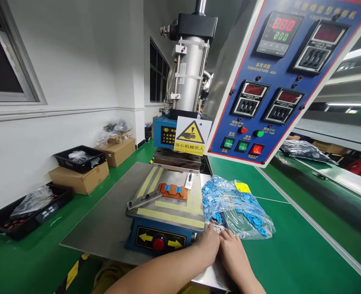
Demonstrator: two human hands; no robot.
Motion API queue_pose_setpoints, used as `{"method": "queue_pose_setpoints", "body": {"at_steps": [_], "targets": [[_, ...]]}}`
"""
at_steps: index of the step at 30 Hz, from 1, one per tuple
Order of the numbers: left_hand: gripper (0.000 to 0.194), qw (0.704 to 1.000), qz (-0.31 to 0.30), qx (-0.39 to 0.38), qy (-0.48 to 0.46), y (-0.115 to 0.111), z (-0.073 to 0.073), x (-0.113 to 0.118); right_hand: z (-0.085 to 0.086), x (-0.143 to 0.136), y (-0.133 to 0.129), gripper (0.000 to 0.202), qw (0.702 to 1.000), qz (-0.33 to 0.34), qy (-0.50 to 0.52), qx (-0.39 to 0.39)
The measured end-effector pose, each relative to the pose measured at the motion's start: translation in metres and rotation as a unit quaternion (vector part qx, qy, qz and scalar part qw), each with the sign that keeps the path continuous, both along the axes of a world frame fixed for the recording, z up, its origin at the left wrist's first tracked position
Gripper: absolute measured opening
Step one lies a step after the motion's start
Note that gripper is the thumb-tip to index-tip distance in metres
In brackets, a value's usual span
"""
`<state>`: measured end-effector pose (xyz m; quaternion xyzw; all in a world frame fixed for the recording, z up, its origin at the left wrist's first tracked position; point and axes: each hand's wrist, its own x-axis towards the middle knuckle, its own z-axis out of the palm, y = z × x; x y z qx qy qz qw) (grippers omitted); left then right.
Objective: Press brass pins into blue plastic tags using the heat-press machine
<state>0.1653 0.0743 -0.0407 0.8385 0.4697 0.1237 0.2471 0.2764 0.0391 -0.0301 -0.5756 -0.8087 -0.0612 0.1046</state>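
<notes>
My left hand [209, 241] and my right hand [231, 245] are side by side at the near edge of a clear plastic bag [235, 204] full of small blue pieces. Both hands have curled fingers, and their fingertips are hidden, so what they hold cannot be made out. Left of them, an orange-brown block [173, 191] with two blue pieces [178, 189] on top lies on the press's metal plate [183, 218]. A metal bar [144, 200] sits beside the block, and a small white-labelled clamp [189, 180] is behind its right end.
The press cylinder [194, 73] rises behind the plate, with a warning sign [193, 134] below it. A control box [269, 81] overhangs at the right. A red button [158, 244] is on the base's front. Black trays [79, 158] and cartons [120, 152] stand at the left.
</notes>
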Motion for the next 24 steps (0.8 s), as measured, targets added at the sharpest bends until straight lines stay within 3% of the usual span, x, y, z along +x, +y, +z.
{"method": "queue_pose_setpoints", "body": {"at_steps": [6,12,18,24], "targets": [[0.029,0.998,-0.012,-0.001,0.062,0.009,0.002,-0.001,-0.007,0.0,0.002,0.024,1.0,-0.019,0.025,0.0],[0.038,0.999,0.027,-0.027,0.024,-0.003,0.016,-0.016,-0.01,0.004,0.004,0.025,0.997,-0.024,0.075,0.01],[0.038,0.998,0.015,-0.031,0.052,-0.006,0.024,-0.014,-0.015,0.01,0.005,0.022,0.984,-0.027,0.172,0.023],[0.038,0.998,0.024,-0.026,0.06,-0.004,0.024,-0.014,-0.014,0.018,0.009,0.028,0.951,-0.036,0.305,0.018]]}}
